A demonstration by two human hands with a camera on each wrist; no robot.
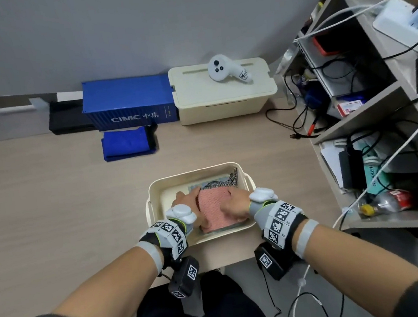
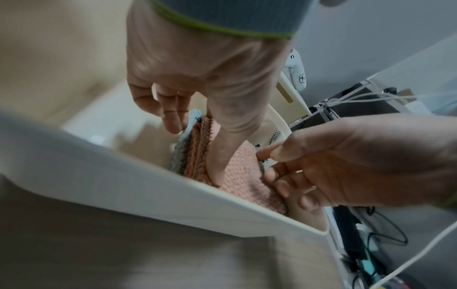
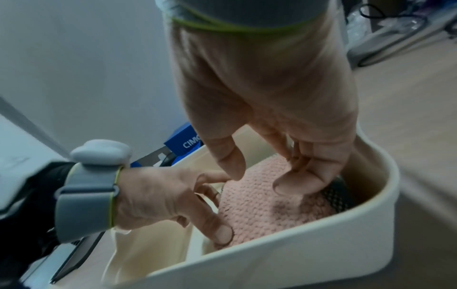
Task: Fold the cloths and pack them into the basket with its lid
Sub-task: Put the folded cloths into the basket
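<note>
Pinching the pink cloth's left edge with the left hand, thumb on top, gripping its right edge with the right hand's curled fingers, atop the stack inside the basket on the bench.

Open cream basket near table edge; pink folded cloth inside, atop grey mesh cloth. Farther back, well apart: blue folded cloth.

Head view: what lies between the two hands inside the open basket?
The folded pink cloth, held at its edges by the left hand and right hand inside the basket. All three views show it.
</note>
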